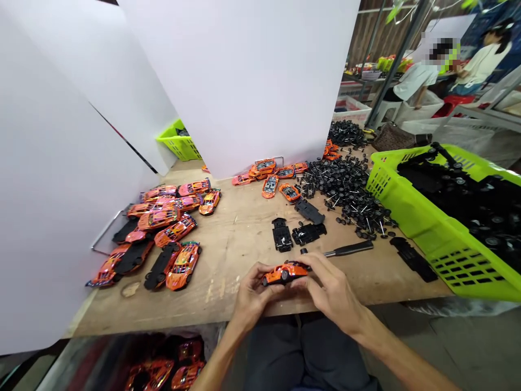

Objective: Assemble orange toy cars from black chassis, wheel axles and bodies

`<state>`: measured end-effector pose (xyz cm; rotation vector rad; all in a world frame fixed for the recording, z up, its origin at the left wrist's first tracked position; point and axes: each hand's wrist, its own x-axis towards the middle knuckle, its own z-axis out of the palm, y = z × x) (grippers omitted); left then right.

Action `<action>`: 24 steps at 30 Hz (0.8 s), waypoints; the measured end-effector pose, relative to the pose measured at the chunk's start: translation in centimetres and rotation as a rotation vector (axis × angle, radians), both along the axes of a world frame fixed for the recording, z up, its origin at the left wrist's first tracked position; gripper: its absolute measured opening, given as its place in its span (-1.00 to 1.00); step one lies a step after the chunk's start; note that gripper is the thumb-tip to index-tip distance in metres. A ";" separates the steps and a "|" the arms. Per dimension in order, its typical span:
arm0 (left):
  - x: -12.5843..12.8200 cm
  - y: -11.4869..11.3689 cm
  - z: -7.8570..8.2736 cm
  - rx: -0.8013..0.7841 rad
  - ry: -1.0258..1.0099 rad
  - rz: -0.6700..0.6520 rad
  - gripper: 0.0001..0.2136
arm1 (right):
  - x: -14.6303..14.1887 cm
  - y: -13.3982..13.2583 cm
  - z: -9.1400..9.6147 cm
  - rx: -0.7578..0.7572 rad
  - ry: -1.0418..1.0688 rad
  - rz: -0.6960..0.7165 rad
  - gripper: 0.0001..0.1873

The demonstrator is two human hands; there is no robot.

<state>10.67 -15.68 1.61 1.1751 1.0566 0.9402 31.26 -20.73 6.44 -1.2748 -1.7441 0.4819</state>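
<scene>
Both my left hand (251, 296) and my right hand (331, 288) grip a small orange toy car (285, 272) above the front edge of the plywood workbench (236, 244), its dark underside and wheels partly showing. Just beyond my right hand lies a black-handled screwdriver (349, 248). Several black plastic car chassis (281, 234) lie loose ahead of my hands. Further back is a heap of black wheels on metal axles (345, 190). Many orange car bodies (158, 220) lie in a cluster at the left of the bench.
A lime-green plastic basket (443, 222) full of black parts stands at the right end of the bench. White partition boards (232, 70) rise along the far side. More orange cars (150, 373) lie below the bench. Two people (415, 81) sit at the back right.
</scene>
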 end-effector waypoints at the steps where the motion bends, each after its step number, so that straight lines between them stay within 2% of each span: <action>1: 0.0 0.0 0.3 0.059 0.054 -0.030 -0.76 | -0.2 0.0 0.6 0.029 -0.040 0.026 -0.60; 3: 0.1 0.1 0.8 0.154 0.157 -0.058 -0.77 | -0.5 -0.1 1.5 0.075 -0.090 0.055 -0.54; 5: 0.3 0.1 1.2 0.171 0.186 -0.040 -0.78 | -0.7 0.2 2.2 0.098 -0.087 0.067 -0.54; 7: 0.4 0.1 1.4 0.114 0.132 -0.006 -0.78 | -0.3 0.7 2.6 0.105 -0.067 0.049 -0.55; 9: 0.4 0.1 1.4 0.019 0.028 0.022 -0.71 | 0.9 1.3 2.4 0.091 -0.073 -0.022 -0.43; 10: 0.1 0.2 1.3 -0.030 -0.030 0.033 -0.67 | 1.8 1.6 2.0 0.083 -0.089 -0.078 -0.41; 12: -0.9 0.9 1.1 -0.111 -0.128 0.051 -0.58 | 4.2 2.1 0.5 0.059 -0.138 -0.195 -0.55; 13: -1.9 1.5 1.1 -0.133 -0.155 0.064 -0.55 | 5.6 2.3 -0.7 0.047 -0.171 -0.246 -0.64; 15: -4.6 3.3 1.5 -0.106 -0.108 0.134 -0.50 | 8.4 2.5 -3.4 0.040 -0.233 -0.315 -0.60; 17: -8.3 5.9 2.6 0.041 0.111 0.310 -0.48 | 10.9 2.4 -6.1 0.019 -0.289 -0.343 -0.52; 19: -12.5 8.8 4.0 0.295 0.500 0.613 -0.47 | 12.5 2.2 -8.1 -0.015 -0.331 -0.344 -0.50; 20: -14.6 10.2 4.6 0.374 0.734 0.687 -0.47 | 13.0 2.0 -8.7 -0.025 -0.344 -0.348 -0.49; 22: -18.2 12.8 5.5 0.438 1.123 0.728 -0.50 | 13.3 1.5 -9.5 -0.023 -0.354 -0.366 -0.50; 24: -20.3 14.7 5.9 0.427 1.329 0.643 -0.44 | 13.2 1.3 -9.8 -0.012 -0.350 -0.379 -0.52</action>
